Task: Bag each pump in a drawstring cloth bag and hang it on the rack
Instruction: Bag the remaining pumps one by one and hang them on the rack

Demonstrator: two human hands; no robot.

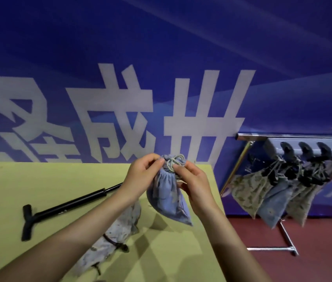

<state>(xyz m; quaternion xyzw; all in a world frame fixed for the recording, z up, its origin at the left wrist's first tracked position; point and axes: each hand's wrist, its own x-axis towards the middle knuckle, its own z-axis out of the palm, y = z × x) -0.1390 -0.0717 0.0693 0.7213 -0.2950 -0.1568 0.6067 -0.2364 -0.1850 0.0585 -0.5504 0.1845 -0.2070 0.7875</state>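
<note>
Blue bag (168,197) held above the surface (39,180), neck gathered.

Soft, limp cloth, probably weighted by a pump inside; best taken by the cord (174,162) at the neck. Pinched there between left hand (140,178) fingers and right hand (194,185) fingers, body hanging below. Another pump (63,206) lying left; rack (295,137) with hung bags right.

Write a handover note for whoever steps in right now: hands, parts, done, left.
Left hand and right hand: both grip the gathered neck and cord of the blue bag, held above the table.
Rack, right of the table: several filled bags already hang there.
On the table: bare black pump, grey bags.
Left: finish closing the blue bag, hang it, bag the black pump.
</note>
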